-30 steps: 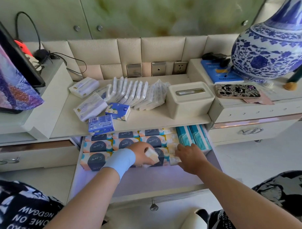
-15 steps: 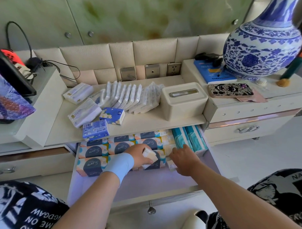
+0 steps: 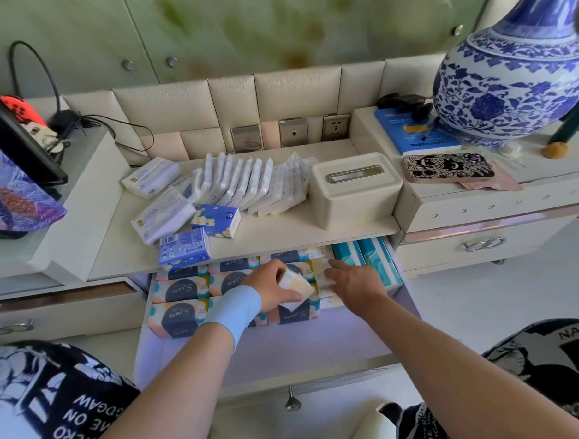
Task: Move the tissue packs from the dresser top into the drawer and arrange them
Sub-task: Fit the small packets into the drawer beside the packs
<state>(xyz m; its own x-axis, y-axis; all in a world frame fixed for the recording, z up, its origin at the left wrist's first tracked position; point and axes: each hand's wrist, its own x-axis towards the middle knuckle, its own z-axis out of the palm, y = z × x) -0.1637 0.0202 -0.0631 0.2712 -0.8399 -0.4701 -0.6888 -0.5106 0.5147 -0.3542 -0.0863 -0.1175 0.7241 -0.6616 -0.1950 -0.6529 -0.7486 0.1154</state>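
1. Head view: the desk (image 3: 281, 232) lies beyond both sets of fingers, and its top carries plenty of stock. A leaning row of white packs (image 3: 250, 182) stands farthest out. Two loose white packs (image 3: 163, 215), a flowered blue pack (image 3: 216, 216) and a blue pack (image 3: 184, 248) at the front edge sit out to the left of the fingers.
2. Below the desk the drawer (image 3: 310, 345) stands pulled out, directly under both hands. Its bare floor shows on the near side of the fingers, toward the person.
3. Patterned packs (image 3: 180, 287) fill the rear of the drawer in rows, under and to the left of the left fingers. Teal packs (image 3: 365, 258) stand on edge just right of the right fingers.
4. On the right hand (image 3: 358, 284) the fingers are stretched out flat and grasp nothing. Their tips rest on pale packs lying between the patterned rows and the teal ones.
5. On the left hand (image 3: 272, 289) the fingers are curled round a small pale pack (image 3: 295, 283). It is held over the patterned packs and, as far as I can tell, is not yet seated.
6. My judgement is that the job is about midway. The back of the drawer is stocked and tidy. What is left is to place the held pack, then bring down the leaning row and the four loose packs and line them up in the open front space.
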